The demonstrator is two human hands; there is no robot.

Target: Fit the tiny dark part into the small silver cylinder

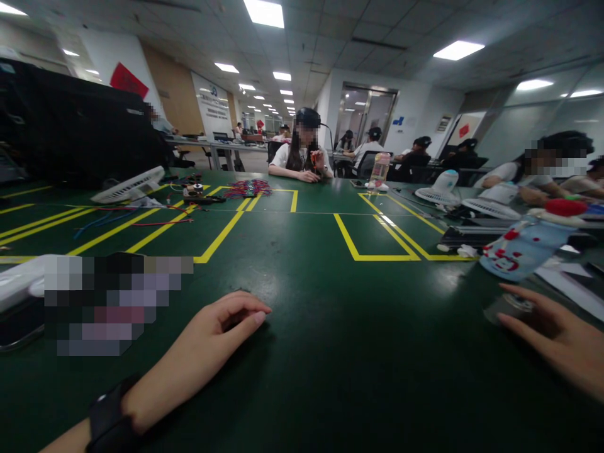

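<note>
My left hand (226, 324) rests on the green table (302, 377), its fingers curled together and the thumb tip close to the index fingertip. Nothing shows between them. A dark band is on that wrist. At the right, my right hand (557, 330) has its thumb and a finger on either side of a small grey cylinder (507, 307) with a metallic top. The cylinder is slightly blurred, and it stands on the table. Just behind it is a light-blue bottle (523, 245) with a red top and a cartoon print, leaning in the view.
Yellow tape lines (384, 257) mark the tabletop. Red and blue wires (248, 188) lie in a bundle farther off. White fans (127, 187) stand at both sides. A co-worker (302, 151) sits opposite, hands raised. A clear bottle (379, 170) stands at the far edge.
</note>
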